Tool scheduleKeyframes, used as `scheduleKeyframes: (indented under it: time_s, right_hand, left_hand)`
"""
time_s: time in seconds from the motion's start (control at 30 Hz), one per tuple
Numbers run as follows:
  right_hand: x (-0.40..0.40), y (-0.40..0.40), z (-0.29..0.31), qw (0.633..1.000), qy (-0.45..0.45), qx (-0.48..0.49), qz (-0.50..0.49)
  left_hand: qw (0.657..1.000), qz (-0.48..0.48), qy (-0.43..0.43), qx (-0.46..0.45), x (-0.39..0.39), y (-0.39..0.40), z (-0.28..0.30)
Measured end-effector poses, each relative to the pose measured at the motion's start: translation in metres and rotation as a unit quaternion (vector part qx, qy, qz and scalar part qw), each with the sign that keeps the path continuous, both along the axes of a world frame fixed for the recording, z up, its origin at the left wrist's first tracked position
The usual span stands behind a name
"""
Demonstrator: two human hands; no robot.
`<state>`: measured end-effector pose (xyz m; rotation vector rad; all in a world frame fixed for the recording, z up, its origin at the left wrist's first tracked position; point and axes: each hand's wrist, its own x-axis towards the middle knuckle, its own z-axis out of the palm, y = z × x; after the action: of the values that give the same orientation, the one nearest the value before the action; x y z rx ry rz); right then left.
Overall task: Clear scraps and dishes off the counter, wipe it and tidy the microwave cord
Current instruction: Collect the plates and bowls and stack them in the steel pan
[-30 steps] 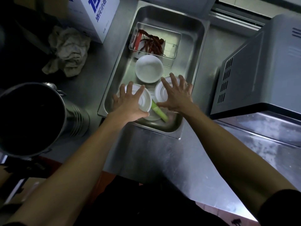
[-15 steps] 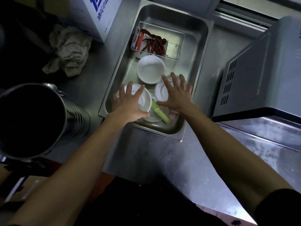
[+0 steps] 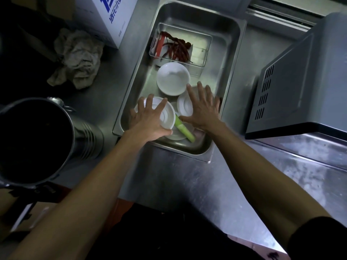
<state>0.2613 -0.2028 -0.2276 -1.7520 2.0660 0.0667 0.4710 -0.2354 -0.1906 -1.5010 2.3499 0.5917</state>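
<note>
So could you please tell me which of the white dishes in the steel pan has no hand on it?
The upright white bowl beside the dried-chilli container; no hand touches it.

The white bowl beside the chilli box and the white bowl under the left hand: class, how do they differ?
The white bowl beside the chilli box sits upright, hollow showing, untouched. The bowl under the left hand is upside down, foot ring showing, with the left hand spread on it. Both are white, round and in the steel tray.
</note>
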Motion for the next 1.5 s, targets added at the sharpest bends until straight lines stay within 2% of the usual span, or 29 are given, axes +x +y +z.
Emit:
scheduleKeyframes:
  time_s: [0.53,0.8,1.13,1.5]
  right_hand:
    - [0.006,0.026,0.014,0.999,0.035,-0.022,0.009]
    - [0.038,0.047,0.029,0.995,0.019,-0.093,0.025]
    - [0.069,0.061,0.034,0.996,-0.022,-0.08,0.021]
    - [0.083,0.055,0.029,0.999,0.001,-0.043,-0.009]
  left_hand:
    - [1.0,0.013,-0.009,-0.019,-0.001,0.014,0.012]
    - [0.999,0.023,0.002,-0.046,0.015,0.022,0.022]
    - [0.998,0.024,0.01,-0.057,0.03,0.028,0.022]
    - [0.999,0.022,0.013,-0.046,0.039,0.029,0.018]
